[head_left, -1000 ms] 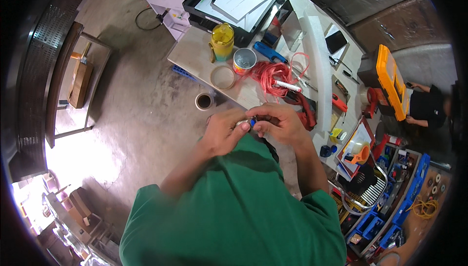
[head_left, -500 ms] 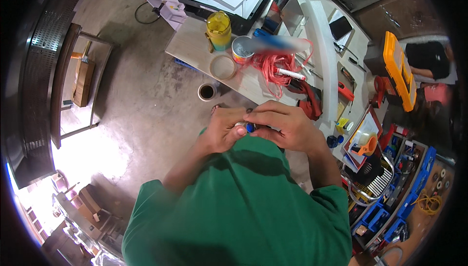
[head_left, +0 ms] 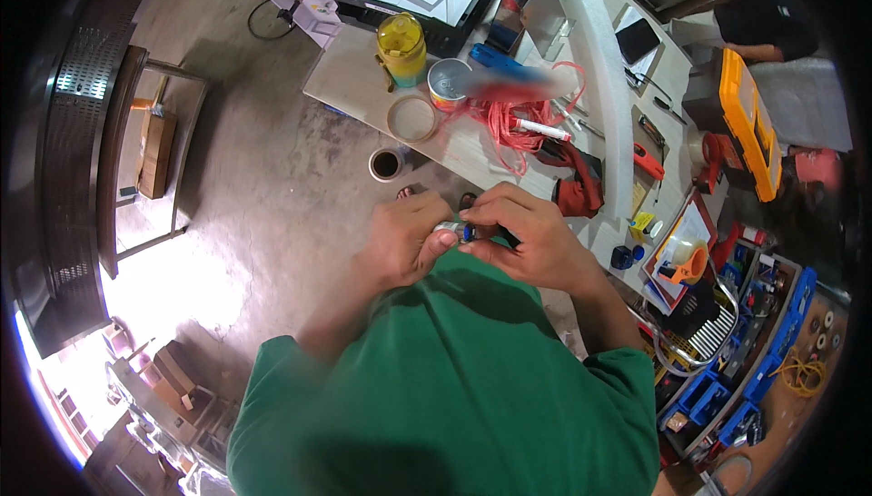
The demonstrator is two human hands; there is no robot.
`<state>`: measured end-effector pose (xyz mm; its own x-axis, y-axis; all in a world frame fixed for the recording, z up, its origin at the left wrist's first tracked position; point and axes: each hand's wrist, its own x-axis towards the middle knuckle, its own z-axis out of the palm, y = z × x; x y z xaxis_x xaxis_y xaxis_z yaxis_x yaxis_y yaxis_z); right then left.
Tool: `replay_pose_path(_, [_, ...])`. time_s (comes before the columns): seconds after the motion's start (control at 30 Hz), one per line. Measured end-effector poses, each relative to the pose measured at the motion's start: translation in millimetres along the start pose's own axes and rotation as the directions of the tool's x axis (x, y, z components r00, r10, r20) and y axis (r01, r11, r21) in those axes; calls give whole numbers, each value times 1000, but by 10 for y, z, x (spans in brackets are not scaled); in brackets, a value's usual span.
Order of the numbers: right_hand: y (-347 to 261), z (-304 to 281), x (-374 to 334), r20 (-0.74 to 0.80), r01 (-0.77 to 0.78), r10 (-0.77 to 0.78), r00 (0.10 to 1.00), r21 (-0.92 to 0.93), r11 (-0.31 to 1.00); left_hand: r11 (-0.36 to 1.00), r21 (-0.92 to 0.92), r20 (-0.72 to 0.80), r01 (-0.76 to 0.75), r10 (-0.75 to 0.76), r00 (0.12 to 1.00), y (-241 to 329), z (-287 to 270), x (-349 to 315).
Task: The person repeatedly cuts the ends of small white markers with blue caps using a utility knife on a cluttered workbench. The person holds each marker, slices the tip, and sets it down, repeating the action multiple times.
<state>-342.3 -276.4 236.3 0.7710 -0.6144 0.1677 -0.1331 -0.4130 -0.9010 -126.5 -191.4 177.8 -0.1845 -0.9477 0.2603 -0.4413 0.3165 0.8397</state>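
My left hand (head_left: 404,240) is closed around a small white cylinder with a blue end (head_left: 450,228), its thumb lying along the near side. My right hand (head_left: 522,233) pinches at the blue end with thumb and fingers. Something dark shows under the right fingers, too hidden to name. Both hands are held together in front of my green shirt, just off the near edge of the table (head_left: 359,78).
On the table stand a yellow bottle (head_left: 401,42), an open can (head_left: 448,83), a tape roll (head_left: 411,120), tangled red string (head_left: 509,124) and a white foam strip (head_left: 610,105). An orange-and-black toolbox (head_left: 749,124) is at right, near another person (head_left: 772,19).
More of the white cylinder shows between my hands, and its blue end now points toward my right hand. At far right, the other person's arms have shifted.
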Motion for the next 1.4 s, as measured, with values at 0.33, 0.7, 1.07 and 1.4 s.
replay_pose_path(0.33, [-24, 85, -58, 60, 175, -165, 985, -258, 950, 977, 194, -51, 87, -78, 996, 200, -71, -11])
replay_pose_path(0.7, [72, 46, -91, 181, 304, -249, 951, -424, 853, 936, 266, -54, 233, -227, 973, 367, -74, -16])
replay_pose_path(1.07, [294, 174, -76, 147, 415, -394, 907, -469, 780, 925, 281, -58, 255, -248, 967, 396, -64, -40])
replay_pose_path(1.4, [394, 308, -281, 40, 323, -330, 943, -344, 882, 942, 235, -91, 239, -224, 970, 467, -31, -83])
